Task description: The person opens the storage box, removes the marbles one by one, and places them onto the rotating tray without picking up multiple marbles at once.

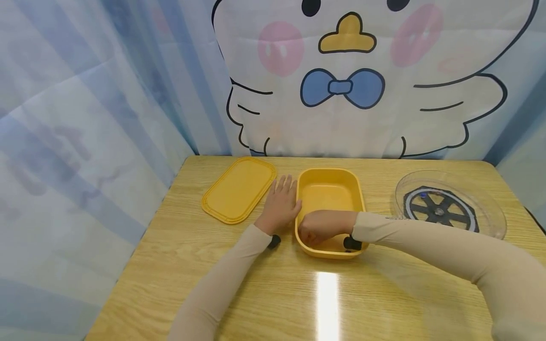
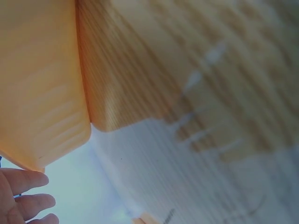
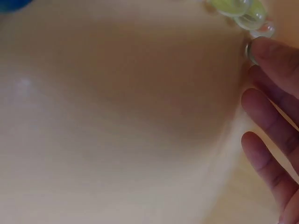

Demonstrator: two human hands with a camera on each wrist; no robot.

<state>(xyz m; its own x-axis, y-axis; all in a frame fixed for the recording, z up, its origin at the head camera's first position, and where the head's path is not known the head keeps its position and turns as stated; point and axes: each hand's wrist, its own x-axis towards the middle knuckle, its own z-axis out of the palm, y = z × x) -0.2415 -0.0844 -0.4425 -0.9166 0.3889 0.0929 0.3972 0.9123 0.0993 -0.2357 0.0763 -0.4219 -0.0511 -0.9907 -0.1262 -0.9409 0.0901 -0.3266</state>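
A yellow plastic container (image 1: 329, 190) stands at the middle of the table. My left hand (image 1: 279, 201) lies along its left wall, fingers extended; in the left wrist view these fingers (image 2: 32, 203) are at the rim of the ribbed container wall (image 2: 44, 88). My right hand (image 1: 323, 226) reaches into the container's front left part, its fingers curled. In the right wrist view, thumb and index finger pinch a small round glassy bead (image 3: 249, 51). Several clear yellow-green beads (image 3: 250, 18) sit just beyond the thumb. The head view hides the beads behind the hand.
A flat yellow lid (image 1: 240, 190) lies on the table left of the container. Over at the right is a clear round tray (image 1: 492, 220) with a black spoked wheel shape (image 1: 439, 211) and a small blue thing (image 1: 423, 194). A printed curtain (image 1: 332, 128) hangs behind the table.
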